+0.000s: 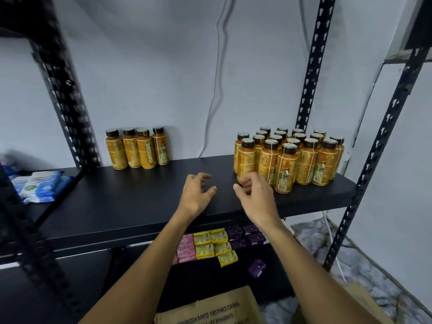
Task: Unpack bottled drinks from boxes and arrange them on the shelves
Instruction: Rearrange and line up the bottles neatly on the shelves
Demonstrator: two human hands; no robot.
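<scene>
Hands: my L hand [198, 192] & R hand [256, 197] both empty, fingers loosely curled, over black shelf [131, 206].
Bottles: big cluster [289, 157] upright, shelf's right, just beyond R hand; row of four [138, 149] back-left by wall.
Box: cardboard box [210, 307] below, btwn my arms.

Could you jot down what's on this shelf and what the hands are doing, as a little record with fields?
shelf: black, metal uprights
left group: four orange bottles in a row by the wall
right group: dense cluster of the same bottles
left grip: open, empty, above the shelf
right grip: loosely curled, empty, beside the cluster's front
below: pink, yellow and purple packets; cardboard box
</scene>
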